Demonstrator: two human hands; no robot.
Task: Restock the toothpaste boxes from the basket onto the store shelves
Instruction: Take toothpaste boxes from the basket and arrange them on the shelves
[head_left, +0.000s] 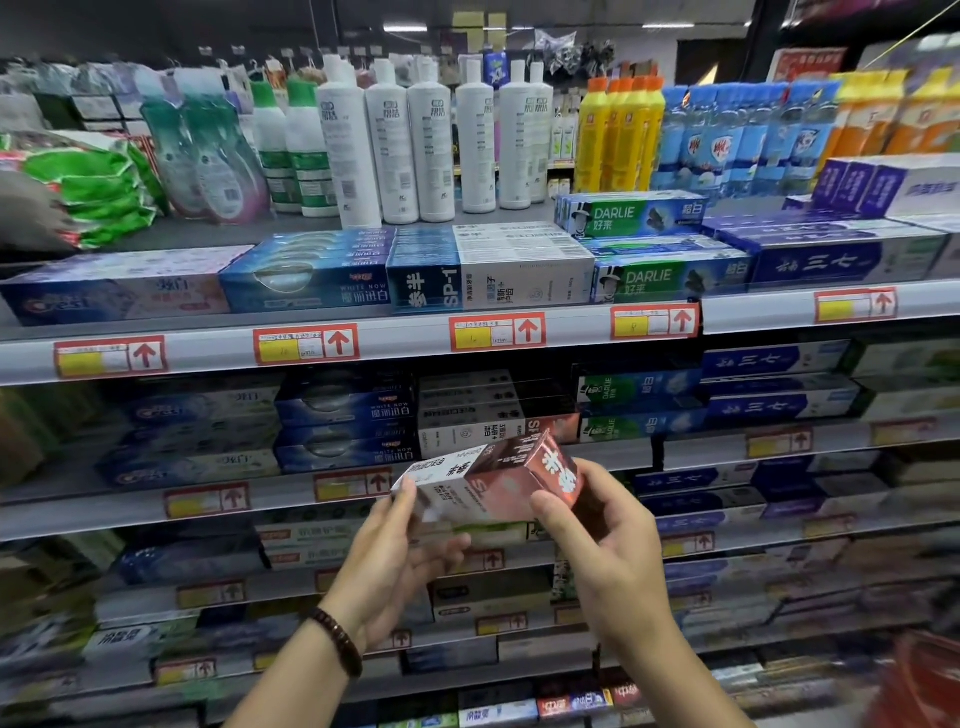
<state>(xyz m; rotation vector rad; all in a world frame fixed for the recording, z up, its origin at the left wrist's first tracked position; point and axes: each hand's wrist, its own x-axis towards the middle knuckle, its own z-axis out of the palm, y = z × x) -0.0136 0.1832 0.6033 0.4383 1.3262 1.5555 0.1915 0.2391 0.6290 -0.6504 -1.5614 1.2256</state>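
I hold a white and copper-red toothpaste box (485, 480) with both hands in front of the second shelf (613, 456). My left hand (402, 558) grips its white left end, thumb on top and fingers under it. My right hand (605, 540) grips the red right end, thumb against the front face. The box lies roughly level, just below a row of matching white and red boxes (485, 415) on that shelf. A red basket (922, 680) shows blurred at the bottom right corner.
The top shelf (363, 345) carries rows of toothpaste boxes with tall white bottles (389, 140) and yellow bottles (618, 135) behind. Lower shelves (467, 561) are packed with more boxes. Red price tags line every shelf edge.
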